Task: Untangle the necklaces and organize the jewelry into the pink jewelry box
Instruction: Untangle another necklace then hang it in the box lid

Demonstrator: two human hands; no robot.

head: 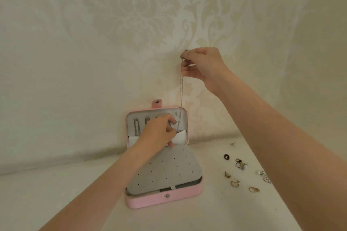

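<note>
Standing open against the wall, the box (163,198) takes a chain (181,88) hung from the right hand (201,63), fingers pinching its top. The left hand (161,130), curled at the lid pocket, seemingly tucks the lower end in. Next: hook it. Earrings (241,164) wait. No writing is legible.

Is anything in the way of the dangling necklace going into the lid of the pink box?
Mostly no. The necklace hangs straight down from the right hand into the open lid of the pink box. Only the left hand is there, over the lid's pocket where the chain ends.
</note>
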